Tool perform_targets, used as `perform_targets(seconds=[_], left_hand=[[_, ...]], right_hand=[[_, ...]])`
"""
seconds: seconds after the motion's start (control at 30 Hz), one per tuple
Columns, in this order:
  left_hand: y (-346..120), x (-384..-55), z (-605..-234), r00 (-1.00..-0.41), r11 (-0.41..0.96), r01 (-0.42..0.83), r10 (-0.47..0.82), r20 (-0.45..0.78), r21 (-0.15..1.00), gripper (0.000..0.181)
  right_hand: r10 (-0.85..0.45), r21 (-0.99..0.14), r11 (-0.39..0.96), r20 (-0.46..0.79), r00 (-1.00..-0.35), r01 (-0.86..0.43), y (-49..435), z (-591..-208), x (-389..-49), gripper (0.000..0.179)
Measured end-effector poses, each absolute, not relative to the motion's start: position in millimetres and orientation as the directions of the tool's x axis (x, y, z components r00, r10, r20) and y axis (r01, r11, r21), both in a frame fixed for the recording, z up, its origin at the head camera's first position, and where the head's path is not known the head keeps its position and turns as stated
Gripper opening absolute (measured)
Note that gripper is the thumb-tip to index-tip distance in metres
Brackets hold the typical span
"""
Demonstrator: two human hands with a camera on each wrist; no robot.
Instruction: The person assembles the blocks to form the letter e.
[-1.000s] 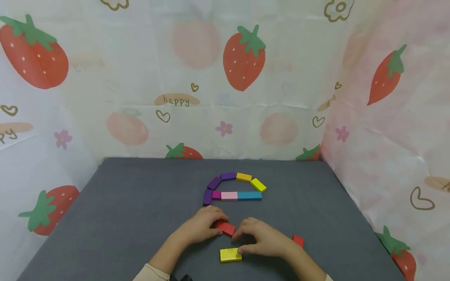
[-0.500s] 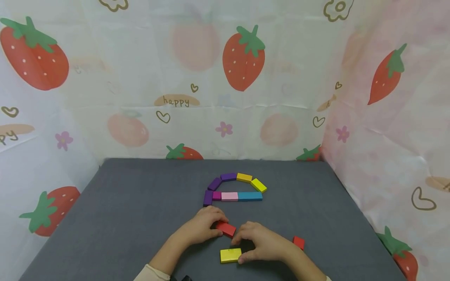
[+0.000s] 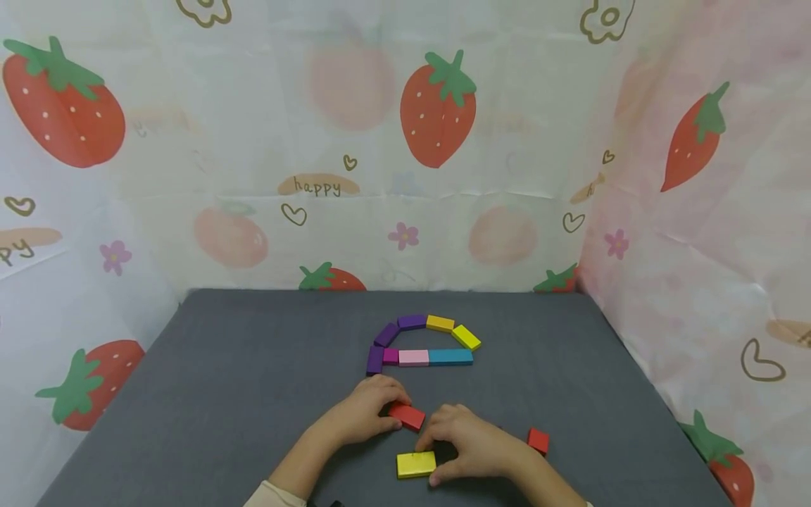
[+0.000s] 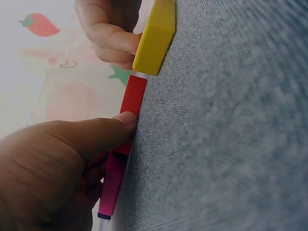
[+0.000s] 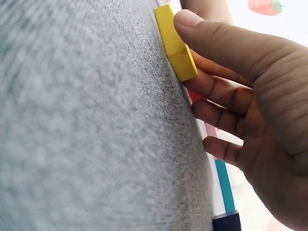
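Note:
My left hand (image 3: 364, 410) grips a red block (image 3: 408, 416) lying tilted on the grey cloth; its thumb presses the near side in the left wrist view. Beyond that red block, a magenta block (image 4: 114, 180) with a dark purple end shows there. Nearer the front edge, my right hand (image 3: 472, 443) pinches the right end of a yellow block (image 3: 415, 465), thumb on the near side and index finger at the far side. In the right wrist view the other right-hand fingers curve loosely near the cloth, and the yellow block (image 5: 176, 45) sits against the thumb.
Behind the hands, purple, orange and yellow blocks (image 3: 466, 337) form an arch over a row of magenta, pink and blue blocks (image 3: 450, 357). Another red block (image 3: 538, 441) lies beside my right wrist. A dark navy block (image 5: 226, 222) shows low in the right wrist view.
My right hand has shifted slightly toward the front; its thumb has slid off the yellow block's top to the near side, with the index finger coming to the far side. My left hand stays put.

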State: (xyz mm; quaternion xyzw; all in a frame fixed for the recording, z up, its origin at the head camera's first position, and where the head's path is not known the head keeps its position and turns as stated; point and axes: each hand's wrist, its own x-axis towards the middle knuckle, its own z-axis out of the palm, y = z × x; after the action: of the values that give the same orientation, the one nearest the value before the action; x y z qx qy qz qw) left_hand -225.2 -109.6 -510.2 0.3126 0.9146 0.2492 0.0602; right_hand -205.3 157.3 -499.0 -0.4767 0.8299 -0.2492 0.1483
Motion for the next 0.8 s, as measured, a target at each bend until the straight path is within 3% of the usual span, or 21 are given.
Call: perform_targets(seconds=[0.43, 0.8], left_hand=[[-109.8, -225.2, -507.9, -0.798, 0.68, 0.54, 0.6, 0.047, 0.496, 0.026], [-110.0, -225.0, -509.6, -0.798, 0.679, 0.539, 0.601, 0.044, 0.498, 0.026]], right_hand=[[-0.864, -0.496, 0.416, 0.045, -0.501, -0.762, 153.8, -500.0, -204.3, 0.031], [-0.859, -0.518, 0.417, 0.044, -0.51, -0.747, 153.6, -501.7, -204.0, 0.029]])
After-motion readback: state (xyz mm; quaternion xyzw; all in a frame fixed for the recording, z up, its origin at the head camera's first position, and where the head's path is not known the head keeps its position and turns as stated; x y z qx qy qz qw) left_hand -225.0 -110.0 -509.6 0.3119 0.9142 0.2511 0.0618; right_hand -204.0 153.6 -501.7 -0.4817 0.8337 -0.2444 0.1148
